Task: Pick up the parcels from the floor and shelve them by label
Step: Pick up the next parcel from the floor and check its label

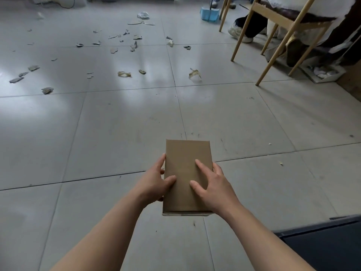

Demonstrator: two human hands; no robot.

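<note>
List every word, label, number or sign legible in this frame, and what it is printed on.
None can be read.
Brown cardboard parcel, held by the left hand and right hand: its upturned face is plain, no label showing.
Torn scraps on the grey tiled floor: too small and blurred to show any print.
Blue plastic dustpan: no marking visible.

Workroom: littered tile floor (pixel 117 118), wooden table legs (pixel 273 61), dustpan (pixel 210 14).

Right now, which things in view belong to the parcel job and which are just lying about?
Job: cardboard parcel, held by left hand and right hand.
Lying about: paper scraps, blue dustpan, wooden table legs, dark bin.
</note>
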